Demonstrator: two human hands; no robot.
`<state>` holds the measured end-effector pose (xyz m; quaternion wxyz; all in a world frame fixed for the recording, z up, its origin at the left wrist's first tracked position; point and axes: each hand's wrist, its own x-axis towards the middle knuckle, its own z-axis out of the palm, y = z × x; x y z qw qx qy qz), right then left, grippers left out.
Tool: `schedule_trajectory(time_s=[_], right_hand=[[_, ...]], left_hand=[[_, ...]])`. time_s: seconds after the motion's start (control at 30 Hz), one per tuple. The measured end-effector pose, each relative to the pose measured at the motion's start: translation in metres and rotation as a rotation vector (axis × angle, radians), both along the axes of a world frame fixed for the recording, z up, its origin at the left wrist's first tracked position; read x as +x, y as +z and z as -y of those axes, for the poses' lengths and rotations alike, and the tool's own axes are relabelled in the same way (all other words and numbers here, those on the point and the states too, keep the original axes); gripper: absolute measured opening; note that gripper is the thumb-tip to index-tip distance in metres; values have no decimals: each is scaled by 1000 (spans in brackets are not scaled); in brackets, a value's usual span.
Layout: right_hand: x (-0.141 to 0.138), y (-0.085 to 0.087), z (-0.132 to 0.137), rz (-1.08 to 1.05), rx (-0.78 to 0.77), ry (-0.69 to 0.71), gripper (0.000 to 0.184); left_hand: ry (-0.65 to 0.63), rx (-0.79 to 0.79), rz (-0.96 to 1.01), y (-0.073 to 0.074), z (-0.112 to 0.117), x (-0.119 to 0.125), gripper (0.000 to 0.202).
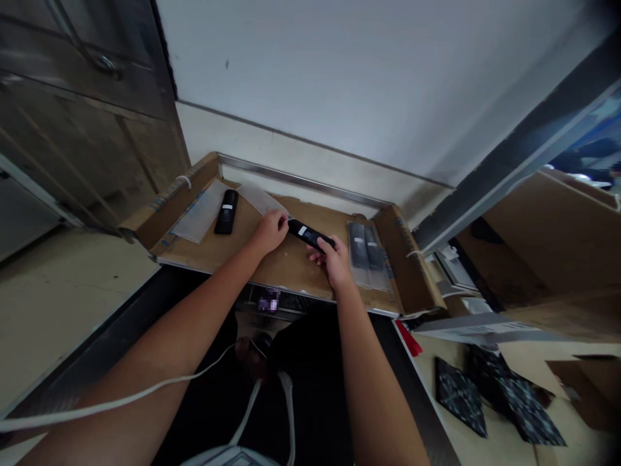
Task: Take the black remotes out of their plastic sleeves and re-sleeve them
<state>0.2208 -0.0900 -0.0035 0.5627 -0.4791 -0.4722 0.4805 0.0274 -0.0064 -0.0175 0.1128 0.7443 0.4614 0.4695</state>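
- Right hand (334, 262): clenched around a black remote control (308, 234), which is held just above a cardboard tray (286, 268)
- Left hand (270, 232): curled beside the remote's end; grip unclear
- Second remote (226, 211): lying on the tray beside a plastic sleeve (198, 212)
- Bagged remotes (366, 254): on the tray's right side

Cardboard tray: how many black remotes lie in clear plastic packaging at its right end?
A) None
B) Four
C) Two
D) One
C. Two black remotes lie side by side in clear plastic packaging at the right end of the cardboard tray.
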Motion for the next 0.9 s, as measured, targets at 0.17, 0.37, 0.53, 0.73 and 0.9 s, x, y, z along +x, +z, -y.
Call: schedule_trajectory(time_s=[0.17,0.37,0.53,0.73,0.9], right_hand=[[-1,1,-1,3,-4,-8,37],[-1,2,-3,20,-17,-10,38],[2,1,-3,10,-41,17,35],[7,-1,-1,93,-19,135,32],[7,-4,-1,72,-37,102,29]], left_hand=[[-96,32,10,5,12,9,11],[-176,78,27,11,31,30,10],[-177,61,60,13,37,33,9],[-156,50,111,12,33,28,9],[-115,39,134,9,32,28,11]])
